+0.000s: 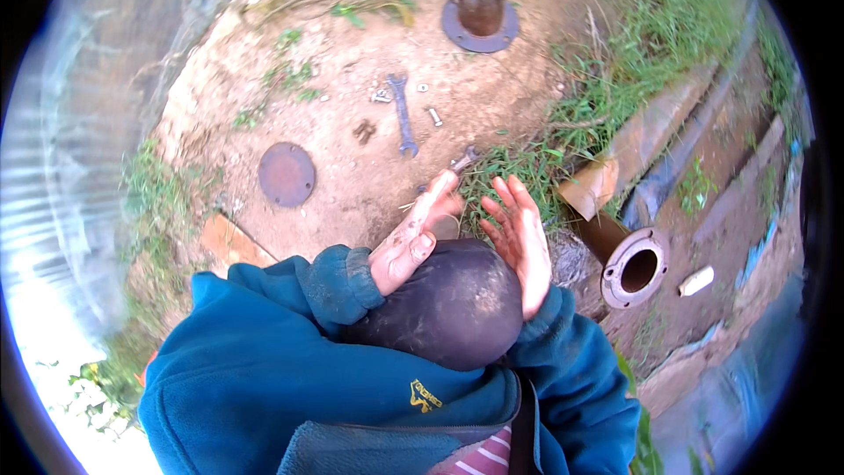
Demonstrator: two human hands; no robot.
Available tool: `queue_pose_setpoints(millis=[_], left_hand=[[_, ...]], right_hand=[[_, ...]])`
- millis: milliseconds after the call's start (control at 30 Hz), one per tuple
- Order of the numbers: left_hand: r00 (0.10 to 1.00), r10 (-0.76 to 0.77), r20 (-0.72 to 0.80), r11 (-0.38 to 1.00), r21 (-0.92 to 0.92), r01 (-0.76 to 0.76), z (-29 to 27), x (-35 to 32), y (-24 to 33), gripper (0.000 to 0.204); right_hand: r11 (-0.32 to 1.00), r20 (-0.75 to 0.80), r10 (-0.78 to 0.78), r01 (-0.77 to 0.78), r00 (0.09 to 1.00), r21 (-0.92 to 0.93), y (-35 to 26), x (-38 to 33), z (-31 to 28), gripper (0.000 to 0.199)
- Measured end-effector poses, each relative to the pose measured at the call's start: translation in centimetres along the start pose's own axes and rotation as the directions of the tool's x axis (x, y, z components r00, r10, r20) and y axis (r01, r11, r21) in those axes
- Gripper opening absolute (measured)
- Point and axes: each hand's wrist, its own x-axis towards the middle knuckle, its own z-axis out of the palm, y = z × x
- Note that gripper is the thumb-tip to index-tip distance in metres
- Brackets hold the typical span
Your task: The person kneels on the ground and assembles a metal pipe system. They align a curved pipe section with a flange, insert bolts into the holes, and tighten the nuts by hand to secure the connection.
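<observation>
My left hand [415,237] is raised over my bent knee [440,308] in dark, dirt-marked trousers. Its fingers are stretched out, with nothing in them. On the knee's other side my right hand [526,244] is also open, palm turned toward the left one. A gap separates the two hands. Beyond them an open-ended spanner [403,119] lies on the bare soil. Beside it are a bolt [435,116], a nut [423,88] and some small hardware [381,95]. Just past my fingertips lies a second spanner [466,158], partly hidden.
A round rusty metal plate [287,174] lies to the left. At the far side stands a flanged pipe [480,31]; another pipe's flange [635,268] faces up at right, near a small white object [696,281]. Grass [651,44] and plastic sheeting [97,123] border the soil.
</observation>
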Motion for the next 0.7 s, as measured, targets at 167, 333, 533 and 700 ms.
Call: queue_pose_setpoints(millis=[167,333,533,700], left_hand=[[0.994,0.055,0.09,0.953,0.291,-0.079,1.2,-4.5,2.2,0.077],[0.995,0.077,0.056,0.846,0.525,-0.095,3.2,-9.1,1.9,0.068],[0.998,-0.05,0.049,0.885,0.466,0.021,1.0,-15.9,-0.3,0.052],[0.124,-0.516,-0.848,0.783,-0.408,0.47,-14.3,-22.7,-11.2,0.038]], right_hand=[[0.997,0.192,-0.013,0.027,0.981,-0.073,1.0,-5.3,0.3,0.066],[0.991,0.16,-0.105,0.091,0.982,0.095,3.5,-9.4,-2.2,0.074],[0.743,0.148,0.072,0.046,0.986,-0.667,2.7,-14.0,-7.2,0.049],[0.168,0.474,0.289,0.443,0.832,-0.88,0.0,-13.9,-9.1,0.015]])
